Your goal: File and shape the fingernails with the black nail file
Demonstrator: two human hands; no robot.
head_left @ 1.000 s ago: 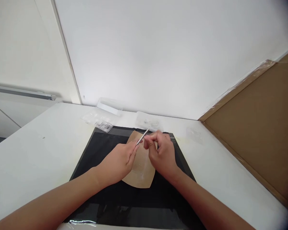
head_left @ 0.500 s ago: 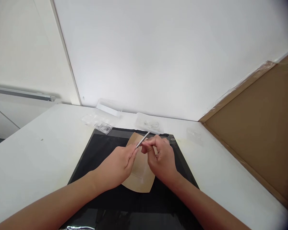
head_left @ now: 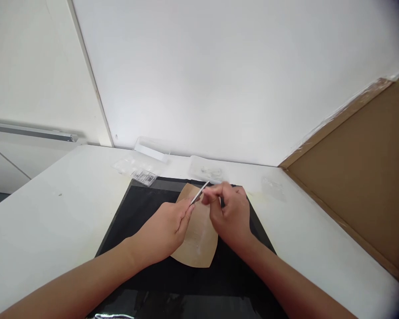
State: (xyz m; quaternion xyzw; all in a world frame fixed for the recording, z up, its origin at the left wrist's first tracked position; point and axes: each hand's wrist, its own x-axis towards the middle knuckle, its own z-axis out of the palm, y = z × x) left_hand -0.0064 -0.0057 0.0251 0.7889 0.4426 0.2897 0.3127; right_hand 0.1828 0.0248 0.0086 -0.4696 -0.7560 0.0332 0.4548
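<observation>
My left hand [head_left: 169, 228] is closed around a thin, flat grey strip-like object [head_left: 200, 193], seen edge-on, which sticks out past the thumb toward the upper right. My right hand [head_left: 231, 212] is pinched close to the strip's upper end; anything between its fingertips is too small to make out. Beneath both hands lies a tan piece of paper or card [head_left: 199, 254] with curved edges. Something clear and shiny seems to rest on its middle. The tan piece lies on a black mat [head_left: 146, 281].
Behind the mat are a clear bag holding a small printed case [head_left: 144, 177], a clear plastic tray [head_left: 151, 150], and another clear packet with pale pieces [head_left: 208, 169]. Another clear bag [head_left: 273, 188] lies right on the white table [head_left: 46, 230]. A cardboard panel [head_left: 352, 177] borders the right side.
My right hand has moved slightly right, away from the grey strip. My left hand keeps its hold, almost still. The view has shifted a little.
</observation>
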